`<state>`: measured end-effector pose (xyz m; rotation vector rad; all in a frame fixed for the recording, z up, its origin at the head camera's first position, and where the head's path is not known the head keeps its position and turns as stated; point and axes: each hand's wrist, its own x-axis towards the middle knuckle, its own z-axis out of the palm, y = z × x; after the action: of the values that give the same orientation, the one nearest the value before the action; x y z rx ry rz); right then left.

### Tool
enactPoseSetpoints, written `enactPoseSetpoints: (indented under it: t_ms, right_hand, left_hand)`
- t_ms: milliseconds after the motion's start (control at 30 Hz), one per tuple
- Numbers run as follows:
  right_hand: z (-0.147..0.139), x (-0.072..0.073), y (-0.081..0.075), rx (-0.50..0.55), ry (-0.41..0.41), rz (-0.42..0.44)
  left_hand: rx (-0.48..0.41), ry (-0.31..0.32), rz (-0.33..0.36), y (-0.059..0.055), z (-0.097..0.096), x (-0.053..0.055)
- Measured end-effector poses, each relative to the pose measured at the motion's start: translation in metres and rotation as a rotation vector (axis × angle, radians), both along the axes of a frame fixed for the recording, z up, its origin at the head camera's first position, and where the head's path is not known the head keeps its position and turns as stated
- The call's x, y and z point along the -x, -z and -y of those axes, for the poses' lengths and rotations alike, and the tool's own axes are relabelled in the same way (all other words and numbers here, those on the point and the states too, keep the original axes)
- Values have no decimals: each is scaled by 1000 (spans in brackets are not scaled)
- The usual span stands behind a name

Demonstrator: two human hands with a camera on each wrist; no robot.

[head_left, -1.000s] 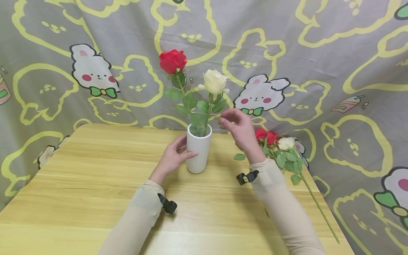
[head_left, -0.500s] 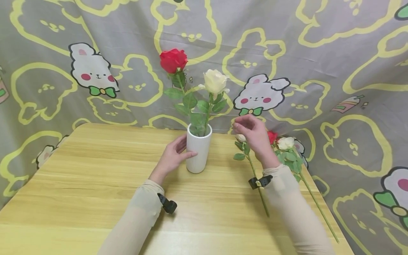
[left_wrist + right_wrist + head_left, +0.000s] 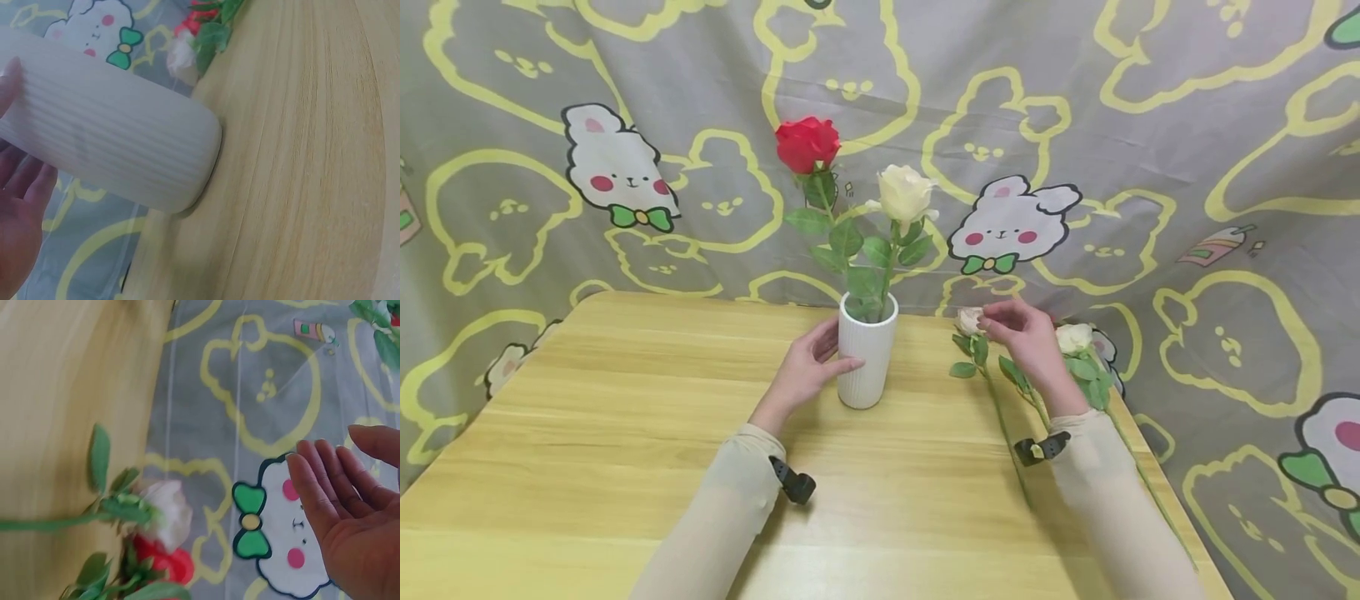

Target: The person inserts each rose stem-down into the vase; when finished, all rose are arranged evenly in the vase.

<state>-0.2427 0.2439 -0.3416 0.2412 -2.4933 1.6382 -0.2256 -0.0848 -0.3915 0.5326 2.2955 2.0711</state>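
Observation:
A white ribbed vase (image 3: 867, 358) stands upright on the table, holding a red rose (image 3: 808, 145) and a cream-white rose (image 3: 906, 196) on leafy stems. My left hand (image 3: 805, 367) holds the vase from its left side, thumb across the front and fingers behind. In the left wrist view the vase (image 3: 119, 125) fills much of the picture. My right hand (image 3: 1026, 337) holds nothing and hovers over the roses lying at the right, its fingertips close by a pale pinkish rose (image 3: 970, 321). The right wrist view shows the palm of the hand (image 3: 356, 512) with fingers extended.
Beside the right arm lies another white rose (image 3: 1073, 337), its stem running toward the table's right edge. Red blooms (image 3: 165, 561) lie there too, mostly hidden by the hand in the head view. A patterned grey cloth (image 3: 715, 75) hangs behind the wooden table (image 3: 625, 400).
My right hand has moved away from the vase, right and down, to the lying roses. The left hand and the vase have stayed in place.

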Motion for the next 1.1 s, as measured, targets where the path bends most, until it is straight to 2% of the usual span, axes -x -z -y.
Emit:
enactPoseSetpoints:
  t_ms: [100,433,533,833,933,1100]
  right_hand:
    - [-8,0,5,-53,5,16]
    - [-32,5,37,-211,39,121]
    - [-36,5,45,-228,43,144]
    - [-42,10,58,-329,12,246]
    - [-45,12,65,-345,-5,284]
    - [-47,14,75,-315,-11,299]
  left_hand:
    - [9,9,7,-10,1,-5]
    - [-25,22,10,-9,2,-4]
    - [-28,22,13,-10,1,-5]
    - [-22,9,26,-11,2,-6]
    - [-21,7,24,-11,2,-6]
    - [-20,9,19,-11,1,-6]
